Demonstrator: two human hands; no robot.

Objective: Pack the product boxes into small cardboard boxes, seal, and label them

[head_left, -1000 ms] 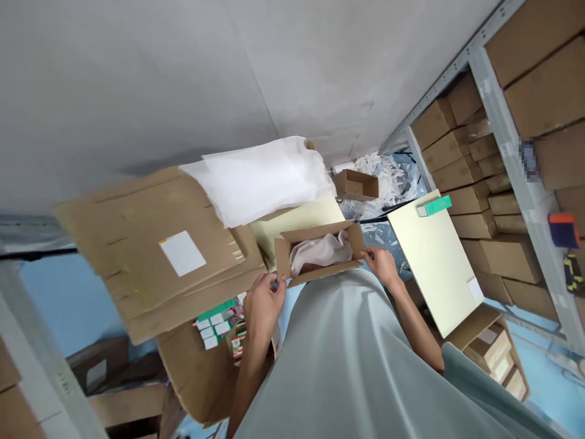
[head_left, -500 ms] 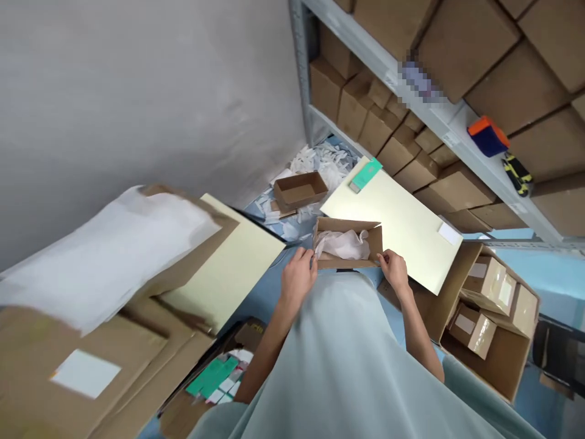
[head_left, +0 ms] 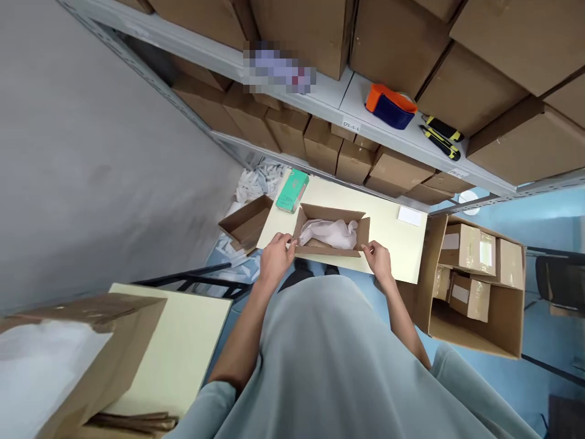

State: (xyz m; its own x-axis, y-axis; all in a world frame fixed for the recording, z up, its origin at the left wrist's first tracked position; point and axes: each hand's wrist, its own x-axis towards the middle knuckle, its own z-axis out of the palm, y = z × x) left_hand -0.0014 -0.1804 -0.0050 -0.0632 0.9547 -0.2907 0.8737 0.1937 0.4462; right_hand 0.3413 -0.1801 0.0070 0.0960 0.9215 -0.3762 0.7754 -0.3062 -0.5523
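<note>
An open cardboard box (head_left: 333,250) sits over the near edge of the pale tabletop (head_left: 393,244), its flaps raised. Crumpled white paper (head_left: 329,233) lies inside it; anything under the paper is hidden. My left hand (head_left: 275,259) pinches the box's left front corner. At the opposite front corner, my right hand (head_left: 378,261) grips the right end between thumb and fingers. A green-and-white carton (head_left: 292,191) lies on the tabletop beyond the box, to the left. Near the tabletop's right end is a white label stack (head_left: 410,216).
Shelves (head_left: 320,100) packed with cardboard boxes run behind the tabletop, holding utility knives (head_left: 441,140) and an orange-and-blue tape dispenser (head_left: 390,107). A large carton (head_left: 475,341) with taped parcels stands right. An empty box (head_left: 247,222) rests on paper scraps at left.
Both hands have carried the box forward, from in front of my body to over the tabletop. My view has turned toward the shelves on the right.
</note>
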